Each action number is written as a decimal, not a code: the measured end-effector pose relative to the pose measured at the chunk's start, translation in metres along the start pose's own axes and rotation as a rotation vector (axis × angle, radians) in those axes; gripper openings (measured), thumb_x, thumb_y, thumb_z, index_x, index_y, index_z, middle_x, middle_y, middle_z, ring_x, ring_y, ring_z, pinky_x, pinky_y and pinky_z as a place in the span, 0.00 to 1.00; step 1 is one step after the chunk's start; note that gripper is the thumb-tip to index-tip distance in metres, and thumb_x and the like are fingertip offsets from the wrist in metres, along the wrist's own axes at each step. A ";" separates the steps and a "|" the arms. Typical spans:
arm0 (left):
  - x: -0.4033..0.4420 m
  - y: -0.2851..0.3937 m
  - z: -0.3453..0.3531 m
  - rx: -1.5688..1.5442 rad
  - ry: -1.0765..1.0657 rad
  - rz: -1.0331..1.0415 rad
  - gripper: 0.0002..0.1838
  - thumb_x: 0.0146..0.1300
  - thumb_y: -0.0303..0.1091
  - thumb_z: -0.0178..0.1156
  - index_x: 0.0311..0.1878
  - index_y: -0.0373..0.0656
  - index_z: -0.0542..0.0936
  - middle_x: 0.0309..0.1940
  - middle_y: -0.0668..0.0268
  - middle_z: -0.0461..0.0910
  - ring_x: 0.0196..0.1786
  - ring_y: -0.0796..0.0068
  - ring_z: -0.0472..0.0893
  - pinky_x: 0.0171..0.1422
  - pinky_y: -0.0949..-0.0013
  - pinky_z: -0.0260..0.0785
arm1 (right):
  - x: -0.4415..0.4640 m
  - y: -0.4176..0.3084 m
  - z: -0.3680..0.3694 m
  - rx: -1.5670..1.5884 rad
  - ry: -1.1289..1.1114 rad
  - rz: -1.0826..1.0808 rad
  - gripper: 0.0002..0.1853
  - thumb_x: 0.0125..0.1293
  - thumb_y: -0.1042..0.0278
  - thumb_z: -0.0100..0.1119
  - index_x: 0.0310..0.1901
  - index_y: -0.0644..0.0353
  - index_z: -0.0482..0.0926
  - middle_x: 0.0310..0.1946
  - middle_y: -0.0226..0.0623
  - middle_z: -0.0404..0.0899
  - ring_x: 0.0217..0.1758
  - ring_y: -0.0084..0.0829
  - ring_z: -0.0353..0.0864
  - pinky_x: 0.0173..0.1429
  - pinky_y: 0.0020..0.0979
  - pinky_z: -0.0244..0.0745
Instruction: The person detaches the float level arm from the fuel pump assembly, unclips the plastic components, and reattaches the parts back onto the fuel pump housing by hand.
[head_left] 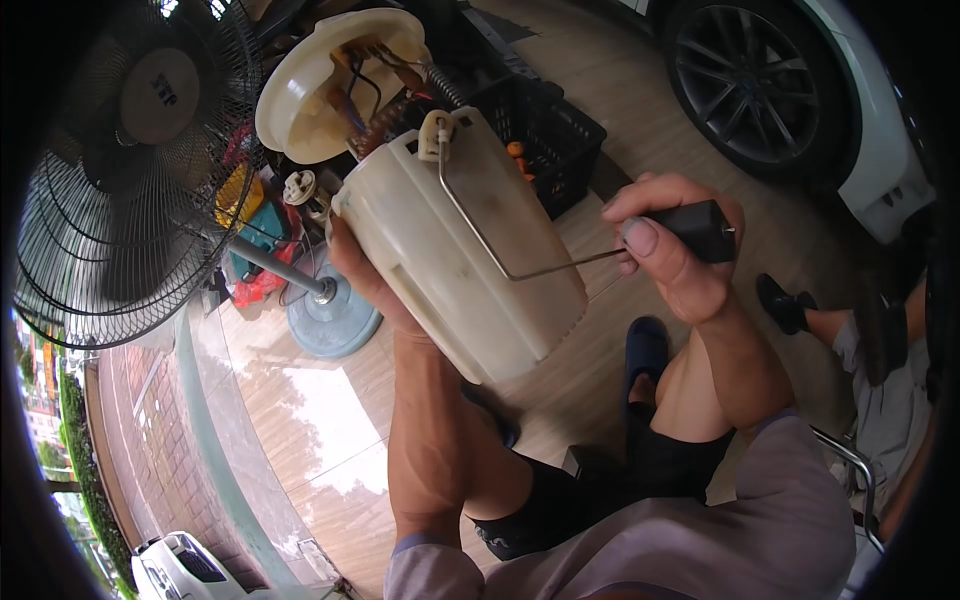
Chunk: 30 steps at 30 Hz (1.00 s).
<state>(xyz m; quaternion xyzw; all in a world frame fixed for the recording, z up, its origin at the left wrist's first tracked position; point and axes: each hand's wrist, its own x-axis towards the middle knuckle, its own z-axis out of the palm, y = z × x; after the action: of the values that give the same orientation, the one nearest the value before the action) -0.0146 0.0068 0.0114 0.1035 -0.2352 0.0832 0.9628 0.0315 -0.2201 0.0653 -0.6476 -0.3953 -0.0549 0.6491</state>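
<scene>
A cream plastic fuel pump assembly (470, 250) is held up at a tilt in front of me. My left hand (370, 275) grips its body from the left side; most of those fingers are hidden behind it. Its round flange cap (300, 100) sits at the upper left, with wires and a spring between cap and body. A bent metal float arm (470, 215) runs from a pivot near the body's top to a black float (695, 230). Closed around that float are the fingers and thumb of my right hand (685, 250).
A large fan (150, 110) on a round base (335, 315) stands left. Behind are a black crate (575, 150) and another small pump part (300, 188). A car wheel (765, 85) is upper right; a seated person's leg (880, 400) is at right.
</scene>
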 end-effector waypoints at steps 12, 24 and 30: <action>0.002 0.001 0.000 0.267 0.300 0.113 0.44 0.64 0.74 0.51 0.69 0.44 0.72 0.57 0.59 0.81 0.56 0.66 0.84 0.60 0.60 0.82 | 0.001 0.001 -0.002 0.036 0.008 0.022 0.11 0.66 0.66 0.65 0.42 0.66 0.86 0.23 0.30 0.82 0.25 0.18 0.78 0.32 0.24 0.71; 0.000 0.001 0.000 0.004 0.122 0.018 0.49 0.64 0.77 0.49 0.76 0.48 0.66 0.67 0.54 0.73 0.64 0.52 0.79 0.62 0.43 0.81 | 0.002 0.000 0.001 -0.012 -0.044 0.026 0.13 0.66 0.63 0.66 0.41 0.66 0.86 0.22 0.31 0.82 0.26 0.18 0.79 0.32 0.23 0.71; -0.005 0.012 -0.021 0.090 0.152 0.077 0.46 0.66 0.76 0.48 0.75 0.48 0.67 0.66 0.57 0.74 0.65 0.56 0.78 0.64 0.48 0.80 | 0.003 0.001 0.001 -0.009 -0.043 0.040 0.13 0.67 0.63 0.66 0.41 0.66 0.86 0.22 0.30 0.81 0.26 0.19 0.79 0.32 0.23 0.71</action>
<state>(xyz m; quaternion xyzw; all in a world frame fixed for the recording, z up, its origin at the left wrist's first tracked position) -0.0129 0.0231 -0.0069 0.1310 -0.1614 0.1380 0.9684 0.0338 -0.2172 0.0661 -0.6593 -0.3958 -0.0296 0.6386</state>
